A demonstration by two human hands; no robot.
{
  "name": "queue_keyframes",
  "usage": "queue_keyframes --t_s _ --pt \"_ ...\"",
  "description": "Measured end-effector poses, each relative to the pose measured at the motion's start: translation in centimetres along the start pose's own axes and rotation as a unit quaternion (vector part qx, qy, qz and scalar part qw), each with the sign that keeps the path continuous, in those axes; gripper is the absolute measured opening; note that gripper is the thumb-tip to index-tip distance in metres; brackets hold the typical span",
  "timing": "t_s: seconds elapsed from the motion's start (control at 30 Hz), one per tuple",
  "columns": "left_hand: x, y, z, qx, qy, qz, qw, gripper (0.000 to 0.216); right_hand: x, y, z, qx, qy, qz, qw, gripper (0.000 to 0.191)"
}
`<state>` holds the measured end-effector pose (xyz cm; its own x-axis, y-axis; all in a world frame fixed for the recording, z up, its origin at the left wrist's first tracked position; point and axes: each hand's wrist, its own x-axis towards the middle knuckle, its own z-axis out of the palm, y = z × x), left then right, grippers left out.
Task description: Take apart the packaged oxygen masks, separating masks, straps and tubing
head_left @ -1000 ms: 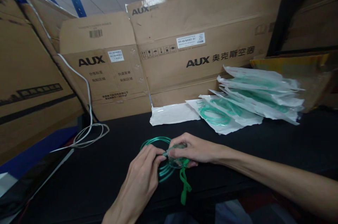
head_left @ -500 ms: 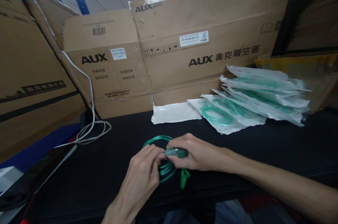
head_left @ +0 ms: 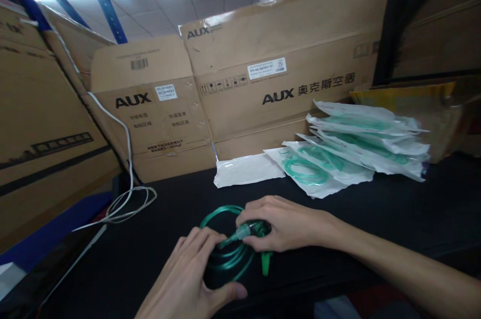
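Observation:
A coil of clear green tubing lies on the black table, its lower loops partly behind my hands. My right hand grips a translucent green plastic fitting between thumb and fingers; its darker rear part is partly covered by the hand. From the narrow front of the fitting a tube runs left to my left fingertips. My left hand is open, with the thumb spread away from the fingers and the fingertips resting at the tube and coil. Just below my right hand hangs or lies a bright green clip-like piece.
Behind the coil lies a flat white packet. Several white pouches with green tubing are piled at the right. Large cardboard boxes wall the back, and a white cable loops at the left.
My left thumb and fingers have come apart from their pinch at the tube, and the hand has spread. The right hand still holds the fitting. The view has tilted up slightly.

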<state>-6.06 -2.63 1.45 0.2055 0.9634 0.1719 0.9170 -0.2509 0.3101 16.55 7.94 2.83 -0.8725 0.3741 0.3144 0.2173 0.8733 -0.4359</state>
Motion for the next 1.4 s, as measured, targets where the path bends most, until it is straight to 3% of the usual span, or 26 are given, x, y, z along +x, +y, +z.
queue_keyframes --t_s 0.13,0.3,0.43,0.57,0.63,0.7,0.83,0.93,1.03,1.13,1.2,1.3,1.4 --pt "0.5 0.0 -1.2 -0.036 -0.101 0.012 0.994 0.020 -0.1 0.3 -0.6 0.014 -0.024 -0.041 0.999 0.029" --pt "1.4 0.8 -2.3 -0.006 -0.132 -0.024 0.991 0.015 0.1 0.8 -1.2 0.027 -0.023 -0.063 0.997 0.028" --pt "2.1 1.4 -2.0 0.007 -0.150 -0.038 0.988 0.011 0.1 1.4 -0.5 0.041 0.028 -0.007 0.999 0.031" --pt "2.8 1.7 -1.1 0.001 -0.116 -0.027 0.993 0.008 0.4 2.9 1.3 0.105 0.143 0.111 0.978 0.069" --pt "3.0 1.8 -0.5 0.005 -0.085 -0.031 0.996 0.006 0.7 3.5 2.2 0.197 0.162 0.160 0.954 0.077" --pt "3.2 1.9 0.0 0.006 -0.051 -0.037 0.998 0.005 1.1 3.7 2.6 0.328 0.158 0.197 0.910 0.075" --pt "3.5 2.1 1.2 -0.012 0.025 -0.030 0.999 0.006 1.6 2.1 2.6 0.551 0.151 0.201 0.796 0.046" --pt "3.9 2.5 2.3 0.000 0.107 0.002 0.994 0.009 1.9 0.3 2.6 0.636 0.146 0.172 0.738 0.033" --pt "4.7 3.1 3.4 0.018 0.161 0.040 0.986 0.010 2.6 -0.4 3.1 0.657 0.180 0.190 0.707 0.029" --pt "5.9 3.7 4.1 0.012 0.166 0.048 0.985 0.011 3.3 0.1 3.5 0.643 0.217 0.207 0.704 0.028" --pt "6.5 3.9 3.8 -0.014 0.136 0.043 0.990 0.010 3.4 1.0 3.4 0.628 0.223 0.219 0.712 0.029" --pt "7.1 3.7 1.9 -0.077 0.072 0.049 0.993 0.008 3.2 2.6 2.8 0.627 0.202 0.217 0.721 0.029" --pt "7.7 2.2 -0.8 -0.076 0.109 0.032 0.991 0.023 2.9 3.7 1.9 0.630 0.148 0.206 0.734 0.032"
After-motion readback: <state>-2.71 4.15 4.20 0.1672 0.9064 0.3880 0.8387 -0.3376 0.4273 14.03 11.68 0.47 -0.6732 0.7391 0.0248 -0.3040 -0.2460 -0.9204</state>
